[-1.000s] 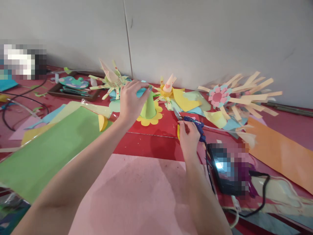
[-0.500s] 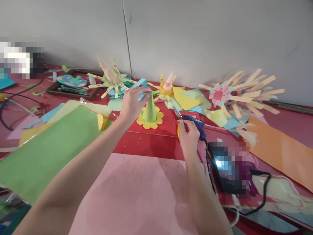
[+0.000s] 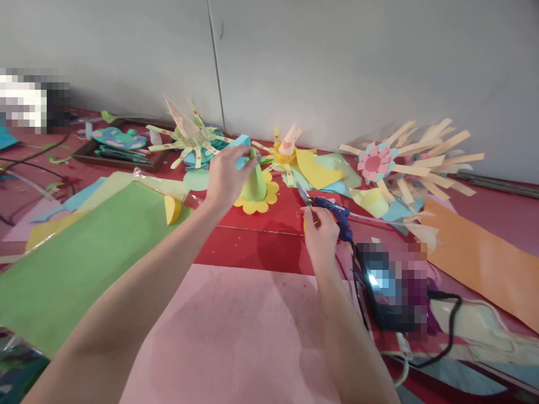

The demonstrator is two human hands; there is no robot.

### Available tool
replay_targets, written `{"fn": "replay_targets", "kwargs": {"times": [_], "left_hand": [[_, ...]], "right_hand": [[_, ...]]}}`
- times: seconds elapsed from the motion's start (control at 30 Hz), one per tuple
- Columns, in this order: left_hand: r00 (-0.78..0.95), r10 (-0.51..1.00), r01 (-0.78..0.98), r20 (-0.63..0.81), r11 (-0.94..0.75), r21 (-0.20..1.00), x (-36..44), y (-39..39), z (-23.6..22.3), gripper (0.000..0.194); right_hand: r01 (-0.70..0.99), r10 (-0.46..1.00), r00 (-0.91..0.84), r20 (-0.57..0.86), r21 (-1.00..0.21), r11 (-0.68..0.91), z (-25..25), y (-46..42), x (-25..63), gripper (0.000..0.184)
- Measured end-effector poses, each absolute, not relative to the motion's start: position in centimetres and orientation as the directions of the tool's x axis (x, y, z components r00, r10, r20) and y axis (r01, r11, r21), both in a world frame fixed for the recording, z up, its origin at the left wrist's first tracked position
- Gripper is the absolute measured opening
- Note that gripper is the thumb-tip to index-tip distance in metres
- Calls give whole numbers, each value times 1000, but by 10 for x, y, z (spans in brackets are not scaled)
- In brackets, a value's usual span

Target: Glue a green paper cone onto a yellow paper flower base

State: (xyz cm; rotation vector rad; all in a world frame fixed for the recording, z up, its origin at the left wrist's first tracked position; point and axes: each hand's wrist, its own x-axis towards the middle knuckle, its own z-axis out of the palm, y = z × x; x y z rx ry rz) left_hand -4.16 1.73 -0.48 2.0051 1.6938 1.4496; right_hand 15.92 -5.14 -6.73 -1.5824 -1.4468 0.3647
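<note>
My left hand (image 3: 229,171) has its thumb and fingers closed at the tip of a light green paper cone (image 3: 255,185). The cone stands slightly tilted on a yellow flower-shaped paper base (image 3: 272,196). A blue paper strip (image 3: 241,141) shows just behind those fingers; whether they hold it too is unclear. My right hand (image 3: 322,230) is closed over the handle of a pair of scissors (image 3: 304,193), blades pointing away and left; a bit of yellow handle peeks out. Touching or just beyond that hand lies a dark blue glue gun (image 3: 343,216).
Paper crafts with strip rays stand along the wall: a cone one (image 3: 189,132), a smaller one (image 3: 288,148), a pink flower (image 3: 374,161). Green paper (image 3: 96,247) lies left, orange paper (image 3: 484,247) right. A phone-like device (image 3: 383,292) with cables sits near my right forearm.
The green cone and its yellow flower base have tilted and shifted slightly left, with my left fingers now on the tip. My right hand stays at the scissors. The view has moved slightly.
</note>
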Motion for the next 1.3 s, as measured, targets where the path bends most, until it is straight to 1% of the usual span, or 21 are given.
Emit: {"fn": "replay_targets", "kwargs": {"times": [0.13,0.23,0.43,0.63,0.73,0.87,0.93,0.97,1.03,1.1,1.13,1.2,1.23,1.3], "left_hand": [[-175,772,652,611,-374,660,-60,22,9,5],[-212,755,637,620,-374,674,-72,25,14,6],[-209,800,597,563,-351,721,-73,22,11,2],[-213,796,498,566,-410,764,-63,18,18,2],[-241,785,464,571,-423,778,-57,15,24,2],[-241,769,445,592,-454,771,-49,12,30,2],[-236,761,433,604,-474,767,-46,10,31,4],[-235,756,427,611,-484,764,-44,10,31,5],[-229,753,417,617,-497,761,-41,9,31,8],[-220,761,410,610,-495,766,-39,8,31,6],[-215,767,406,604,-492,770,-38,7,31,4],[-195,777,400,598,-494,772,-37,7,30,3],[-186,778,397,601,-500,770,-36,8,30,5],[-164,778,395,607,-512,763,-35,8,29,7]], "right_hand": [[630,891,254,377,-763,143,-69,-50,160,25],[633,890,254,378,-761,142,-69,-50,160,24],[630,892,251,376,-763,145,-70,-49,160,24],[624,906,249,343,-772,121,-69,-50,159,24],[641,927,174,332,-753,150,-73,-52,152,25],[653,940,-48,338,-701,285,-84,-55,131,28],[602,950,-111,291,-741,297,-90,-58,119,33],[558,966,-113,234,-789,257,-92,-59,113,39],[420,988,-139,64,-900,117,-94,-60,105,52],[235,971,-222,-85,-972,-32,-92,-61,102,59],[143,953,-278,-123,-986,-86,-90,-61,101,59],[-3,902,-405,-148,-987,-163,-85,-60,102,55],[-45,865,-476,-156,-978,-202,-83,-61,102,52],[-67,779,-602,-175,-961,-268,-82,-61,102,42]]}}
